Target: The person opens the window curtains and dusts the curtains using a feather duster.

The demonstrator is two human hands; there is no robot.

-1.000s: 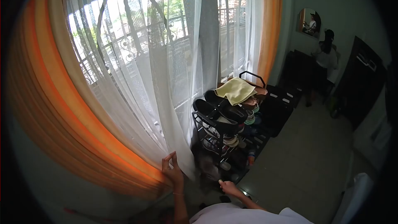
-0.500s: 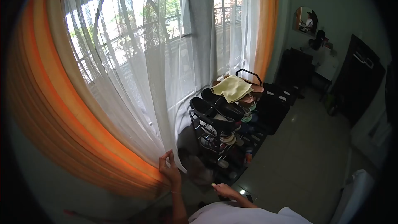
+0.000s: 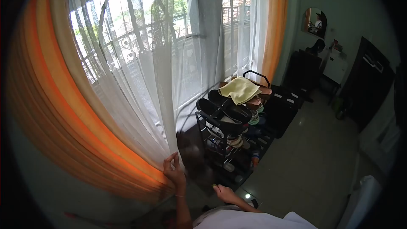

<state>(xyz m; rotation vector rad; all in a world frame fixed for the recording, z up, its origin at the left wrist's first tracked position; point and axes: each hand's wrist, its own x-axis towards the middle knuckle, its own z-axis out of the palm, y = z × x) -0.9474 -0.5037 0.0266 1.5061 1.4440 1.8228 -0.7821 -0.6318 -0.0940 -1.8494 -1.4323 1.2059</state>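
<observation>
My left hand (image 3: 174, 174) is pinched at the lower edge of the white sheer curtain (image 3: 163, 101), beside the orange drape (image 3: 95, 138). To its right, my right hand (image 3: 225, 194) is closed around the short pale end of what looks like a duster. Its brown, fluffy head (image 3: 195, 161) is smeared by motion and hangs between the curtain hem and the shoe rack (image 3: 224, 144). My fingers hide most of its handle.
Black slippers (image 3: 220, 108) and a yellow cloth (image 3: 239, 90) top the shoe rack. Behind it are black boxes (image 3: 283, 106). A person (image 3: 316, 47) is bent low at the far end, near a wall mirror (image 3: 314, 22). A dark cabinet (image 3: 368, 82) stands at the right.
My right hand and the brown head have moved left, towards the curtain. My left hand still pinches the curtain, whose lower part has shifted left. The far person has bent down from standing.
</observation>
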